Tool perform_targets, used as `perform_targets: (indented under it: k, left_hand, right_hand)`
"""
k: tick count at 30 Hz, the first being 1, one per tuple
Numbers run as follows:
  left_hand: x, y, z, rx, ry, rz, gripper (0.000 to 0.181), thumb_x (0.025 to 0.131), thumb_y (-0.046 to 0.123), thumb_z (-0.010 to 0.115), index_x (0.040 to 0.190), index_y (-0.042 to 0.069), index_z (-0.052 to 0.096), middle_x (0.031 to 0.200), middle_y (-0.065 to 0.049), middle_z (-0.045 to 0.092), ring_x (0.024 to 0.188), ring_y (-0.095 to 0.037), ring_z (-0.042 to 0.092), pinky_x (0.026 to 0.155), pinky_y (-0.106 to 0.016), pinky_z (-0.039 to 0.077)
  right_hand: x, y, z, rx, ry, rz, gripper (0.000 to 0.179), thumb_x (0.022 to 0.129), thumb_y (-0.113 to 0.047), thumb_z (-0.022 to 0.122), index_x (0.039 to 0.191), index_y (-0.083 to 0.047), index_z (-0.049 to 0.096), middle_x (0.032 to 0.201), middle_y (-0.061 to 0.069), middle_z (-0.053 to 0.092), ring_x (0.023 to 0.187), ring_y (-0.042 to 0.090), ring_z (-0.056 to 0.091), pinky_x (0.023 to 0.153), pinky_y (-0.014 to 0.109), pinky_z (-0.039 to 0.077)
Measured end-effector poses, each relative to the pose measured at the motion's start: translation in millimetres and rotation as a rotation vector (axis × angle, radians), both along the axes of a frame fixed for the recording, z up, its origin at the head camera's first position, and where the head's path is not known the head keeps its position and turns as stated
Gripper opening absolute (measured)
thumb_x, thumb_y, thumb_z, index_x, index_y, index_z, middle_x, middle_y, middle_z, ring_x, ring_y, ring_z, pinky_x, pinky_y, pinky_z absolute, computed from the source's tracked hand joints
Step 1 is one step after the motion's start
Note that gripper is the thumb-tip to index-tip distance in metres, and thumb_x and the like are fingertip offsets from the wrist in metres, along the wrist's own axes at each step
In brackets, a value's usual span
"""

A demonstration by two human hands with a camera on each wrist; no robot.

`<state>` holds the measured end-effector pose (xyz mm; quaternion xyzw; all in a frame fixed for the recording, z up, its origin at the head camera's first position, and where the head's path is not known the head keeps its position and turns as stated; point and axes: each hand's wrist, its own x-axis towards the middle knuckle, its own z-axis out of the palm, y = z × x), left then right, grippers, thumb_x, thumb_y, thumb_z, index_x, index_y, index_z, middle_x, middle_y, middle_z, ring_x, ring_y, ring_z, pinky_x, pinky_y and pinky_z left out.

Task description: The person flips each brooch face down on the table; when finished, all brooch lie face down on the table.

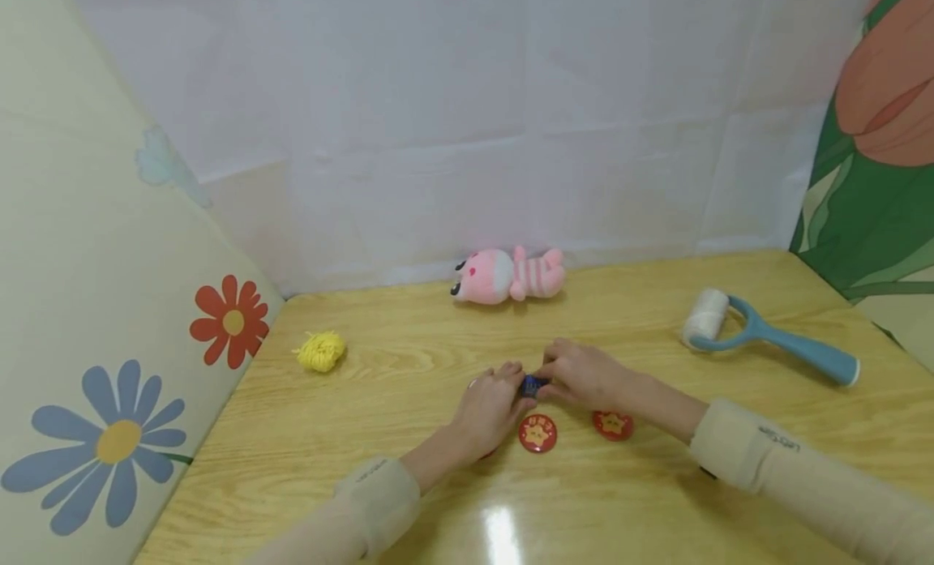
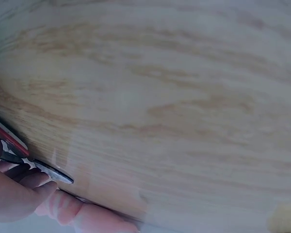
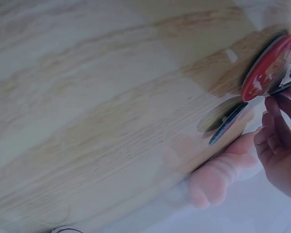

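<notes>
In the head view, a small dark blue badge [image 1: 533, 386] is pinched between both hands, its outline partly hidden by fingers. My left hand [image 1: 487, 411] grips its left side, and my right hand [image 1: 584, 372] holds its right side. Just below lies a round red badge [image 1: 537, 433] with a yellow star. A second red badge [image 1: 613, 425] sits under the right forearm, and a red edge peeks out beneath the left hand. The right wrist view shows a blue-edged disc [image 3: 228, 124] lying beyond the red badge [image 3: 268, 69], near the right fingers.
A pink plush toy [image 1: 511, 276] lies at the back by the white cloth. Yellow yarn [image 1: 321, 352] is at the left of the wooden table [image 1: 409, 338]. On the right rests a lint roller [image 1: 781, 340] with a blue handle.
</notes>
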<state>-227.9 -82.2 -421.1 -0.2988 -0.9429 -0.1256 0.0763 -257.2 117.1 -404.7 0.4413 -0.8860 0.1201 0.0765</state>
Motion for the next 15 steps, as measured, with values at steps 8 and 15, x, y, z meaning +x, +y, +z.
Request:
perform_targets:
  k: [8,15]
  left_hand:
    - [2.0,-2.1,-1.8,0.091,0.023,0.006,0.032,0.09,0.026,0.071,0.11,0.002,0.063,0.105,-0.01,0.065,0.092,-0.026,0.066,0.092,-0.043,0.053]
    - [0.0,-1.1,-5.1,0.108,0.082,0.018,0.026,0.09,0.024,0.072,0.102,0.003,0.062,0.096,-0.007,0.063,0.083,-0.022,0.062,0.071,-0.035,0.056]
  right_hand:
    - [-1.0,-1.1,-6.0,-0.079,0.152,0.072,0.015,0.095,-0.02,0.063,0.093,-0.009,0.073,0.084,-0.001,0.059,0.077,0.011,0.054,0.067,0.019,0.053]
    - [-4.4,-4.5,-6.3,-0.167,0.125,0.062,0.007,0.092,-0.011,0.066,0.093,-0.007,0.07,0.088,0.002,0.065,0.082,0.015,0.06,0.073,0.025,0.055]
